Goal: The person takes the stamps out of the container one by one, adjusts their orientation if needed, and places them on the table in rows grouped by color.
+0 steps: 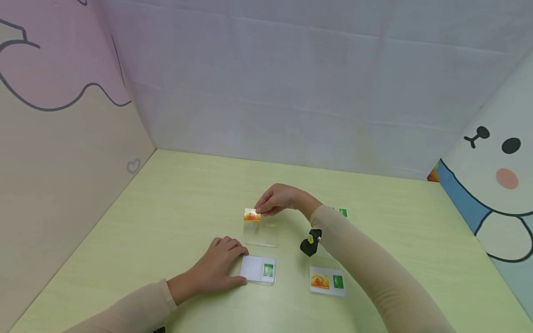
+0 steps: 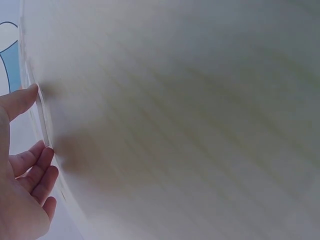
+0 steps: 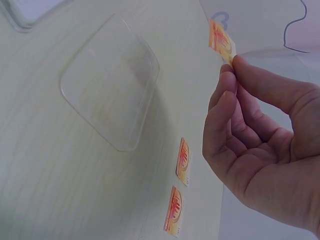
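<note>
My right hand [image 1: 283,200] pinches a small orange-and-yellow stamp [image 1: 251,215] by its edge, between thumb and fingertips. The right wrist view shows this stamp [image 3: 221,40] held up off the table. Beneath it lies a clear plastic lid or tray [image 1: 261,243], seen whole in the right wrist view. My left hand [image 1: 216,268] holds a shallow clear box [image 1: 252,268] by its left side, thumb at the near corner and fingers at the far one. Inside the box is something white, with a green stamp [image 1: 268,270] at its right end.
A second white box [image 1: 327,281] with an orange and a green stamp lies at the right, near my right sleeve. Two loose orange stamps [image 3: 183,161] lie on the table. Green stamps [image 1: 343,212] show behind my right forearm. Cloth walls border the table.
</note>
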Demonstrator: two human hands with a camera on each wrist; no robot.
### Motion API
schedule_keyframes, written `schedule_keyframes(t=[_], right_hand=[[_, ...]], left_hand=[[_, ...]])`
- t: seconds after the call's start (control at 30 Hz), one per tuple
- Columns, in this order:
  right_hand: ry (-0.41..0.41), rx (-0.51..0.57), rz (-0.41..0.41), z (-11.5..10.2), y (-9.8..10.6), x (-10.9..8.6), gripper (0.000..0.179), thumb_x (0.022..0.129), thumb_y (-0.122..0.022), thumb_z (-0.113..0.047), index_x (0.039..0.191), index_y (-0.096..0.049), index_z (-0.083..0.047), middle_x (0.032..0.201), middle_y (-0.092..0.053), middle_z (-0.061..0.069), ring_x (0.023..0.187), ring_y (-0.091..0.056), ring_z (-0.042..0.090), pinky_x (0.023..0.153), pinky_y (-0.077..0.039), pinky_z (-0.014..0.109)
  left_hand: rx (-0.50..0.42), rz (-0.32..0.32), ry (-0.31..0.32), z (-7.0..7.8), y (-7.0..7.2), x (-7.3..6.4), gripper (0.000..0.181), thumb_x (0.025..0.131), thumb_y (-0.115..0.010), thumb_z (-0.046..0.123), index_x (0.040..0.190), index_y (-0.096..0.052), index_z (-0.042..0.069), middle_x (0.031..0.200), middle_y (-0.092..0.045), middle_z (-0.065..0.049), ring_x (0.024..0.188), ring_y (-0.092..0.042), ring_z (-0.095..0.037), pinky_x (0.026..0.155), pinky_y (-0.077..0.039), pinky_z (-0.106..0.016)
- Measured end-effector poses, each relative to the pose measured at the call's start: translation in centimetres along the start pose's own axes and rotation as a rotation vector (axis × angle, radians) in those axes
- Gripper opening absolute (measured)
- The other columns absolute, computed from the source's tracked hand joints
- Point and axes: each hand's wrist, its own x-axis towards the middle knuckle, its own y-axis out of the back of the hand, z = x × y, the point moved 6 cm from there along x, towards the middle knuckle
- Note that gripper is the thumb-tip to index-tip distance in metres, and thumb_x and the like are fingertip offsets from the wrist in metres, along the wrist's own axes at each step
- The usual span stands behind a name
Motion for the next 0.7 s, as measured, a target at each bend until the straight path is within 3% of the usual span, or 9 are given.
schedule_keyframes(t=[0.7], right_hand=[[0.003,0.011,0.004,0.28,0.45,0.32,0.022,0.088,-0.069,-0.013,0.104,-0.071,0.001,0.075,-0.068,-0.004,0.07,-0.062,0.01,0.073,-0.055,0.026]], left_hand=[[0.017,0.008,0.001,-0.04,0.2,0.14,0.048,0.074,-0.078,0.041,0.11,-0.063,0.014,0.109,-0.062,0.003,0.105,-0.05,-0.014,0.093,-0.035,-0.04]])
